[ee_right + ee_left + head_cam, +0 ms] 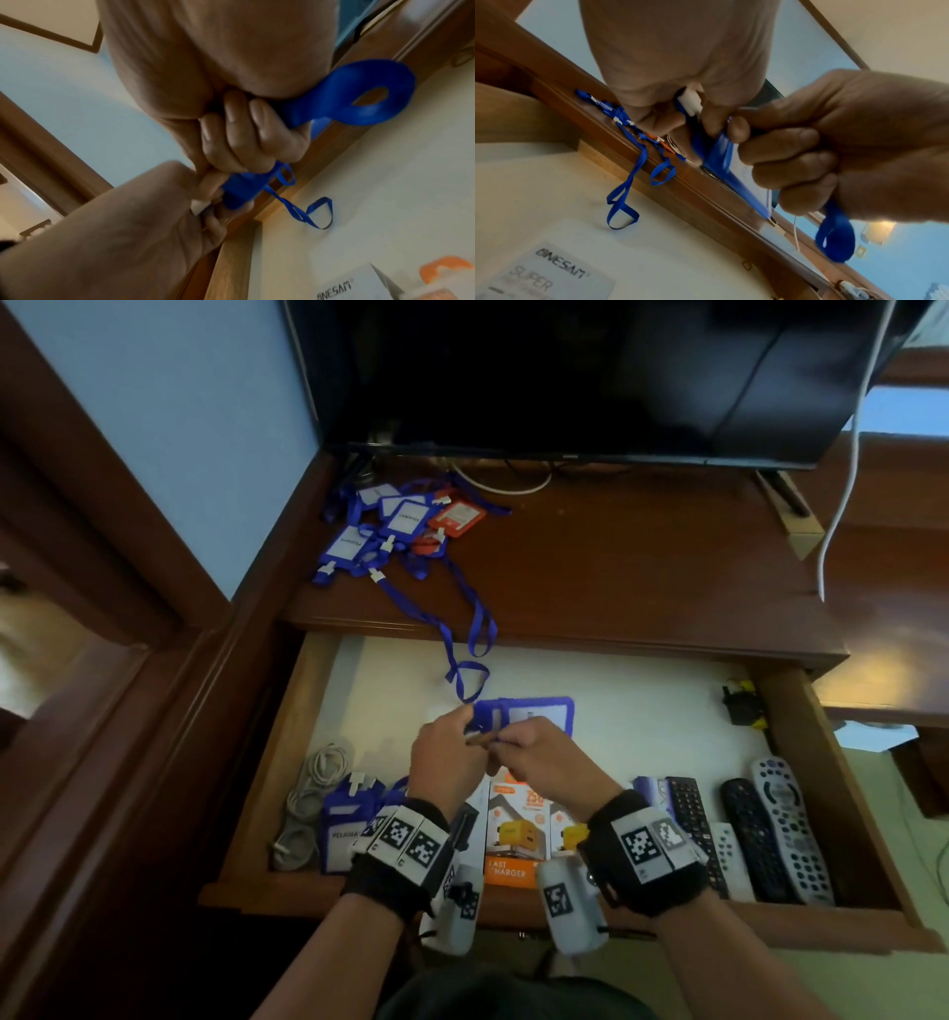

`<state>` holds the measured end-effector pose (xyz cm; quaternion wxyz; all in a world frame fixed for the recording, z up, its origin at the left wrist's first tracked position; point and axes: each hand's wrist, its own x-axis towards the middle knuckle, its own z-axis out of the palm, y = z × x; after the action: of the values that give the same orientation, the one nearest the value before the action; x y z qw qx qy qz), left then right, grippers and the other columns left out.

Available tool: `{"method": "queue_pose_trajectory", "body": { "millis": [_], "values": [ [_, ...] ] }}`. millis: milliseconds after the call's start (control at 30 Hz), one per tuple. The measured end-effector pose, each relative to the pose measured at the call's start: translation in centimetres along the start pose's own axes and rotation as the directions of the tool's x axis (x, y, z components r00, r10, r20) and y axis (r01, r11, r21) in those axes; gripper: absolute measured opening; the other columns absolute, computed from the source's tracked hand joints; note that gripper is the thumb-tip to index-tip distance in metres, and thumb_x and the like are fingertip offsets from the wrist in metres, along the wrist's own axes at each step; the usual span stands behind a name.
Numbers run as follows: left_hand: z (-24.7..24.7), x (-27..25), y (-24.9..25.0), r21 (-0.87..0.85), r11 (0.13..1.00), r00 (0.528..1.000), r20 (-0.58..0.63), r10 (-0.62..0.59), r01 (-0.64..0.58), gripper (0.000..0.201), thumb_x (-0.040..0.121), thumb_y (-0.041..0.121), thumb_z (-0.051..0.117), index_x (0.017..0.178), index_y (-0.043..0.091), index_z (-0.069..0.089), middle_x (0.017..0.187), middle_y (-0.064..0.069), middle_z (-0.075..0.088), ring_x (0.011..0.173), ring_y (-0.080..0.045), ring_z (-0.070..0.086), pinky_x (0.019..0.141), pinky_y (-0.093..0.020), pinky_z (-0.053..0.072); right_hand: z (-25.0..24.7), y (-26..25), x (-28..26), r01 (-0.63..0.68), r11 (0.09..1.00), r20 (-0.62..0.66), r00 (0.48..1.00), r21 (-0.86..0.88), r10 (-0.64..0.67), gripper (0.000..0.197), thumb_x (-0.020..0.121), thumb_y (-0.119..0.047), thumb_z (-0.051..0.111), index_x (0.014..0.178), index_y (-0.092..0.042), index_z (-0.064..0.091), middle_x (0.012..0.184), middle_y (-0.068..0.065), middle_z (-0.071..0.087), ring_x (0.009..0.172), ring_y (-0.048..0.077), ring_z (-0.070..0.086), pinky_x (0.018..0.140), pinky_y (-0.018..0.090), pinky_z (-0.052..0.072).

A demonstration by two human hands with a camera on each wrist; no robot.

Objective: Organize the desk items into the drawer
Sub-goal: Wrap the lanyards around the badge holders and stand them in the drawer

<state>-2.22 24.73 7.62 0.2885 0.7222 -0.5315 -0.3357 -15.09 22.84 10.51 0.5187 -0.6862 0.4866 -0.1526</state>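
Observation:
Over the open drawer [642, 711] both hands hold a blue badge holder [536, 713] with a white card in it. My left hand [470, 734] pinches the white clip [690, 101] and strap at the holder's top. Beside it, my right hand [506, 742] grips the folded blue lanyard [359, 97], and a loop of it sticks out past the curled fingers [236, 132]. Several more blue and orange badges [400, 521] lie tangled on the desk at the back left. One lanyard [472, 649] from that pile trails over the desk edge into the drawer.
Along the drawer's front lie coiled grey cables [313, 793], blue badges [344, 824], an orange and white charger box [513, 834] and several remotes [744, 834]. A black and yellow adapter [742, 706] sits at the drawer's back right. A TV [565, 377] stands behind, with a white cable [842, 480] hanging.

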Motion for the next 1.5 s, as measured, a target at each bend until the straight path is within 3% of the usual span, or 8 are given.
{"method": "queue_pose_trajectory", "body": {
  "millis": [200, 567, 767, 967, 1067, 1167, 1367, 1500],
  "values": [
    [-1.1, -0.9, -0.7, 0.174, 0.982, 0.97, 0.241, 0.037, -0.081, 0.017, 0.086, 0.011, 0.057, 0.095, 0.021, 0.068, 0.095, -0.001, 0.07, 0.087, -0.017, 0.062, 0.079, -0.032, 0.05, -1.9, 0.0, 0.6, 0.053, 0.978, 0.065, 0.997, -0.2, -0.041, 0.028, 0.087, -0.016, 0.065, 0.06, -0.019, 0.059, 0.065, -0.003, 0.058, 0.058, 0.006, 0.051, 0.059, 0.017, 0.041],
    [-2.8, -2.0, 0.4, 0.18, 0.97, 0.907, 0.414, 0.077, -0.165, 0.01, 0.085, 0.011, 0.064, 0.094, 0.015, 0.065, 0.103, -0.003, 0.066, 0.093, -0.015, 0.058, 0.084, -0.031, 0.048, -3.4, 0.5, 0.0, 0.132, 0.98, 0.081, 0.986, 0.146, -0.145, 0.011, 0.079, 0.001, 0.071, 0.072, -0.001, 0.062, 0.062, 0.001, 0.059, 0.047, -0.002, 0.051, 0.047, 0.009, 0.038],
    [-2.3, -1.6, 0.6, -0.321, 0.947, 0.945, 0.302, 0.125, -0.022, 0.015, 0.086, -0.008, 0.057, 0.096, -0.003, 0.067, 0.107, -0.007, 0.056, 0.101, -0.022, 0.058, 0.092, -0.035, 0.051, -4.9, 2.6, 0.1, 0.088, 0.936, 0.04, 0.993, 0.341, -0.108, 0.017, 0.091, -0.01, 0.057, 0.075, -0.007, 0.059, 0.07, 0.016, 0.057, 0.058, 0.025, 0.049, 0.051, 0.022, 0.042],
    [-0.2, -1.4, 1.2, -0.568, 0.822, 0.988, 0.112, 0.108, -0.026, 0.029, 0.09, -0.005, 0.051, 0.114, 0.005, 0.065, 0.119, -0.009, 0.062, 0.115, -0.027, 0.059, 0.099, -0.05, 0.047, -5.0, 3.1, 0.2, 0.087, 0.897, 0.055, 0.991, 0.433, -0.123, 0.012, 0.084, -0.017, 0.059, 0.075, -0.011, 0.055, 0.059, -0.003, 0.064, 0.056, 0.002, 0.062, 0.054, 0.017, 0.047],
    [0.9, -1.7, 1.7, -0.666, 0.746, 1.0, 0.02, 0.02, -0.002, 0.029, 0.094, 0.0, 0.047, 0.115, 0.011, 0.064, 0.118, -0.013, 0.066, 0.115, -0.027, 0.061, 0.097, -0.042, 0.049, -4.1, 4.6, 0.5, 0.023, 0.89, 0.052, 0.997, 0.454, -0.053, 0.029, 0.089, 0.007, 0.054, 0.092, -0.022, 0.052, 0.084, -0.009, 0.062, 0.065, -0.011, 0.062, 0.062, 0.01, 0.05],
    [1.6, -2.1, 2.5, -0.767, 0.641, 0.995, -0.034, -0.089, 0.031, 0.03, 0.094, -0.003, 0.045, 0.111, 0.012, 0.065, 0.114, -0.013, 0.069, 0.11, -0.025, 0.064, 0.089, -0.032, 0.053, -3.6, 5.0, 1.2, -0.127, 0.846, 0.138, 0.988, 0.518, 0.064, 0.031, 0.09, 0.013, 0.05, 0.1, -0.016, 0.055, 0.092, -0.001, 0.062, 0.073, 0.003, 0.064, 0.061, 0.013, 0.052],
    [-0.6, -2.1, 1.4, -0.859, 0.506, 0.979, -0.035, -0.2, 0.073, 0.024, 0.09, 0.002, 0.05, 0.101, 0.011, 0.069, 0.098, -0.012, 0.074, 0.092, -0.024, 0.071, 0.075, -0.033, 0.057, -1.2, 2.1, 3.1, -0.186, 0.845, 0.269, 0.962, 0.501, 0.052, 0.028, 0.097, -0.004, 0.043, 0.075, -0.013, 0.058, 0.063, 0.007, 0.051, 0.053, 0.012, 0.042, 0.051, 0.023, 0.039],
    [-4.3, -0.7, -1.6, -0.746, 0.656, 0.971, -0.06, -0.233, 0.112, 0.026, 0.093, -0.001, 0.048, 0.102, 0.011, 0.07, 0.098, -0.007, 0.074, 0.096, -0.019, 0.069, 0.083, -0.033, 0.053, 0.9, 0.8, 5.3, -0.133, 0.879, 0.291, 0.957, 0.457, -0.006, 0.026, 0.095, -0.005, 0.044, 0.081, -0.01, 0.065, 0.064, 0.015, 0.052, 0.055, 0.018, 0.045, 0.052, 0.027, 0.036]
  ]
}}
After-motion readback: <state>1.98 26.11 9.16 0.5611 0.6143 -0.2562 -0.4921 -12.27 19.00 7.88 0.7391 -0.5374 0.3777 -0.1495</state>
